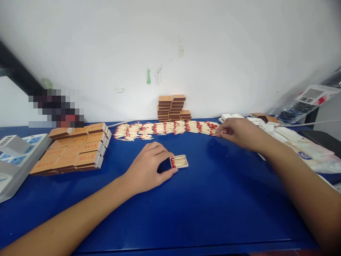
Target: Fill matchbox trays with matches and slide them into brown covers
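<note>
My left hand [150, 165] rests on the blue table with thumb and fingers around the left end of a small white matchbox tray [183, 166]. Matches [180, 161] lie in the tray, their red heads toward my hand. At the right end of a long row of loose matches [169, 127], my right hand [234, 131] has its fingertips pinched together. A pale bit shows between those fingertips; it looks like matches, though the fingers hide most of it.
Closed matchboxes [71, 151] are stacked on the left beside a power strip [20, 156]. More matchbox sleeves [170, 106] stand piled against the wall. White empty trays [282, 134] and a plastic bag [317, 156] lie on the right. A white cable [128, 122] runs along the wall.
</note>
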{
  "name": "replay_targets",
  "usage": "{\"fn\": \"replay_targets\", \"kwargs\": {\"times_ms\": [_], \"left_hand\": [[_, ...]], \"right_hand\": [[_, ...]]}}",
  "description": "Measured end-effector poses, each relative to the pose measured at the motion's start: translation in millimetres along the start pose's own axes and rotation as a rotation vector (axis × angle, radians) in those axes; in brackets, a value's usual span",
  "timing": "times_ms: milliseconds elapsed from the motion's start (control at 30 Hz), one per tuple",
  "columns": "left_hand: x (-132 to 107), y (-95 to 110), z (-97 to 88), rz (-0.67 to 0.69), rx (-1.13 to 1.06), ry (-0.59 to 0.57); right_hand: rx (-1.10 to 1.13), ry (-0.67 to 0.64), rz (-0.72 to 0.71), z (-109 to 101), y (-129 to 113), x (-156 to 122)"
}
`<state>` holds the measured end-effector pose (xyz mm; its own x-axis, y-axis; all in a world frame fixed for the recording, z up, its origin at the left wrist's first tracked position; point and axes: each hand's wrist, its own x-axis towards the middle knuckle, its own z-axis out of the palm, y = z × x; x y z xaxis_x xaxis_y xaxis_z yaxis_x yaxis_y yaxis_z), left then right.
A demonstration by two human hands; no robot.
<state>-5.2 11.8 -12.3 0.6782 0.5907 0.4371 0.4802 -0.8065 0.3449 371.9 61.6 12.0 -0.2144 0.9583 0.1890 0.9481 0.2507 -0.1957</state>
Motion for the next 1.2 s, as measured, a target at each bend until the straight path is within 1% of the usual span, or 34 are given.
{"fn": "replay_targets", "kwargs": {"times_ms": [100, 333, 533, 667, 800, 900, 1000, 1100, 1200], "left_hand": [[0, 0, -0.4, 0.0, -0.004, 0.002], [-1, 0, -0.6, 0.002, 0.004, -0.003], [0, 1, -0.4, 0.002, 0.0, -0.004], [0, 1, -1.0, 0.003, 0.004, -0.006], [0, 1, -1.3, 0.0, 0.005, -0.002], [0, 1, -1.2, 0.005, 0.002, -0.001], [0, 1, -1.0, 0.001, 0.002, -0.002], [1, 1, -0.4, -0.005, 0.007, -0.001], [1, 0, 0.5, -0.003, 0.018, 0.001]], "right_hand": [[0.012, -0.062, 0.035, 1, -1, 1], [0.014, -0.043, 0.004, -4, -10, -4], [0.03, -0.11, 0.072, -1, -9, -1], [0.057, -0.136, 0.024, 4, -6, 0], [0.069, -0.093, -0.059, 5, -10, -2], [0.084, -0.053, -0.114, 4, -22, -6], [0.136, -0.056, -0.156, 1, -41, -12], [0.215, -0.078, -0.217, 2, -70, -21], [0.279, -0.091, -0.296, 9, -102, -32]]}}
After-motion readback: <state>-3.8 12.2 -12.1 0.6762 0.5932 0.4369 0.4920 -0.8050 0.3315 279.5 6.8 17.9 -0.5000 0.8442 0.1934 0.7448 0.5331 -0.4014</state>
